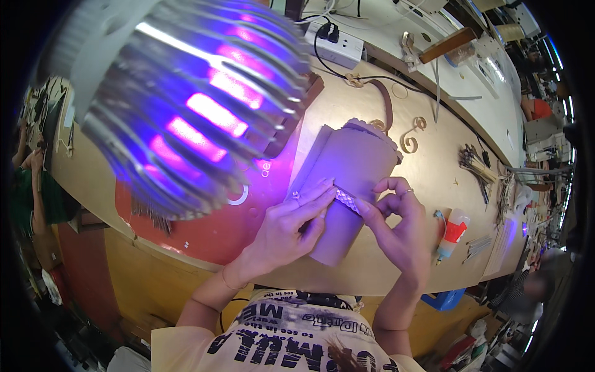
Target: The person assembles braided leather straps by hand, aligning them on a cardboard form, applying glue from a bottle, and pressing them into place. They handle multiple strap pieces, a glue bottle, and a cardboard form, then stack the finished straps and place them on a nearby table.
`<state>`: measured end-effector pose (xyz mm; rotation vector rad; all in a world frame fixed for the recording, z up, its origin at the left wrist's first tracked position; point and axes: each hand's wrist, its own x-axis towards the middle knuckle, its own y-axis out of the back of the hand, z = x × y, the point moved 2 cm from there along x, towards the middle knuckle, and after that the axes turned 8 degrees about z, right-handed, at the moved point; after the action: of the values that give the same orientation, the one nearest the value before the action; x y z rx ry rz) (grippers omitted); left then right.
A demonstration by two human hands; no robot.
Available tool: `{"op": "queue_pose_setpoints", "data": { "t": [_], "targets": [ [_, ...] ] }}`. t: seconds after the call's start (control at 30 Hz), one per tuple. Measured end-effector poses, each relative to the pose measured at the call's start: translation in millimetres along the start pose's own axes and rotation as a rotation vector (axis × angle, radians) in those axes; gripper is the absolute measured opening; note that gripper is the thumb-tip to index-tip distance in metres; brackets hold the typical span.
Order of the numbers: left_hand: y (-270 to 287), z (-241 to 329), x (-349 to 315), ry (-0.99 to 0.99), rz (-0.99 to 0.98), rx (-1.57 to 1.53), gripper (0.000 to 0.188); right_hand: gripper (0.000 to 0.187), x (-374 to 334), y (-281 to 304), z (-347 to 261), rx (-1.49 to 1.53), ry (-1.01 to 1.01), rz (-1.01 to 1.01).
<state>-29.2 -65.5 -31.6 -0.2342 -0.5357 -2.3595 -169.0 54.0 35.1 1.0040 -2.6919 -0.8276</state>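
Note:
A grey, padded-looking cylinder lies slanted on the tan worktable in front of me. Across its near half runs a short, shiny braided strip that looks purple in the light. My left hand holds the strip's left end against the cylinder, with its fingers pressed together. At the other end, my right hand pinches the strip between thumb and forefinger, the other fingers curled above. The fingertips hide both ends of the strip.
A large finned metal lamp glows purple close above the left side. Beneath it lie a red mat and a brush. Rightward are a red-and-white squeeze bottle, bundled thin sticks and a curled brown strip. A power strip stands at the back.

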Motion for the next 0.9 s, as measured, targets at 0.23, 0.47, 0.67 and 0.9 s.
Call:
{"op": "queue_pose_setpoints", "data": {
  "t": [0.23, 0.47, 0.67, 0.9],
  "targets": [
    [-1, 0, 2, -0.037, -0.028, 0.045, 0.039, 0.025, -7, 23, 9, -0.161, 0.037, -0.034],
    [1, 8, 4, 0.032, -0.077, 0.071, 0.039, 0.03, -7, 24, 23, -0.159, -0.026, -0.105],
    [2, 10, 7, 0.006, -0.105, 0.113, 0.038, 0.032, -8, 20, 29, -0.136, 0.002, -0.073],
    [2, 12, 7, 0.024, -0.109, 0.144, 0.038, 0.037, -10, 14, 41, -0.036, -0.077, -0.067]
  ]
}}
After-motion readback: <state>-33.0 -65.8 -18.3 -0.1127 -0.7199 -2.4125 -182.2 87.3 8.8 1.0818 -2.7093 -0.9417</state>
